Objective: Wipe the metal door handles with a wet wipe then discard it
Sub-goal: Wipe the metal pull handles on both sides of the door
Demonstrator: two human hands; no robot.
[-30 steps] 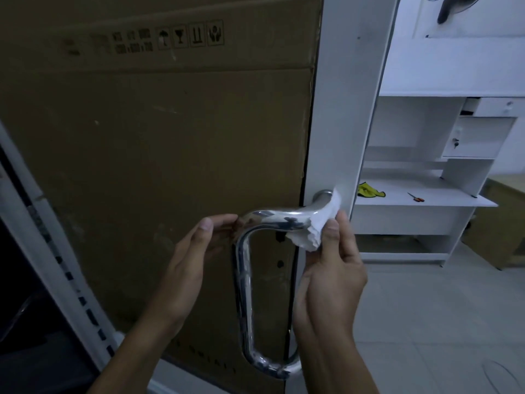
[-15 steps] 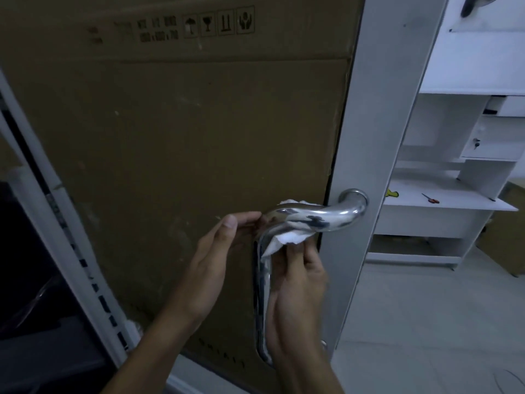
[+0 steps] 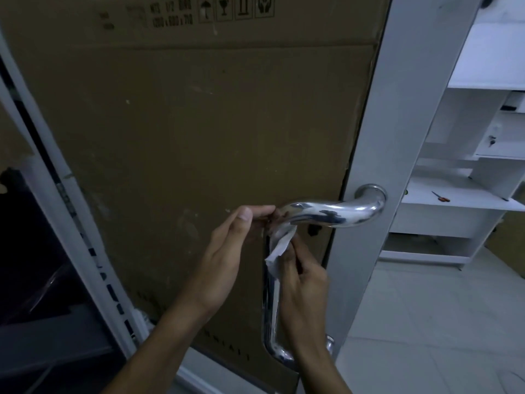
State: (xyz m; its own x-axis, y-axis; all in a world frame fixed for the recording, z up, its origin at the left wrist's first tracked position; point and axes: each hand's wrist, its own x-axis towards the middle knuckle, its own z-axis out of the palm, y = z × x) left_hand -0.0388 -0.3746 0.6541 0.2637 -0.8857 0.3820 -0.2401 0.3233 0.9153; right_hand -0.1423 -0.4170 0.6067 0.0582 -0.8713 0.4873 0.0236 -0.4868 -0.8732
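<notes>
One wet wipe (image 3: 279, 245), white and crumpled, is pinched in the right hand (image 3: 305, 282) and pressed against the metal door handle (image 3: 332, 213) just under its upper bend, where the horizontal arm turns down into the vertical bar. Judging by its folds, the wipe is limp, light and damp; it should mould round the tube easily but could bunch or slip out, so it is best held in a wad between thumb and fingers, as the grip has it now. Polished and hard, the handle will likely be slick under the wet cloth and needs no gentleness. Above and to the left of the right grip, the left hand (image 3: 227, 245) pinches the handle's bend with thumb and fingertips, apparently steadying it. Below the right grip the vertical bar runs down behind the wrist to its lower mount on the white door frame (image 3: 397, 123); that stretch probably awaits wiping. Behind both hands stands a large cardboard sheet (image 3: 184, 137) printed with handling symbols. Well off to the right, a white shelf unit (image 3: 466, 206) carries a small screwdriver (image 3: 441, 196). No bin is in view.
</notes>
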